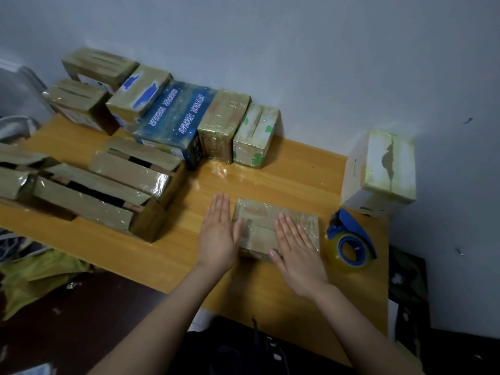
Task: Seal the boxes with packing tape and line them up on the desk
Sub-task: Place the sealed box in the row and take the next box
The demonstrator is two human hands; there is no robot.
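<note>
Both hands flat, fingers extended, gripping nothing: right hand (299, 255) pressed on top of the small taped box (259, 226) near the counter's (173, 255) front edge, left hand (219, 234) against that box's left side. Tape dispenser (350, 246) just right of the box. White box (378, 171) at the right edge. Unsealed boxes (108, 190) toward the left. Taped boxes (216, 125) lined along the back edge
</note>
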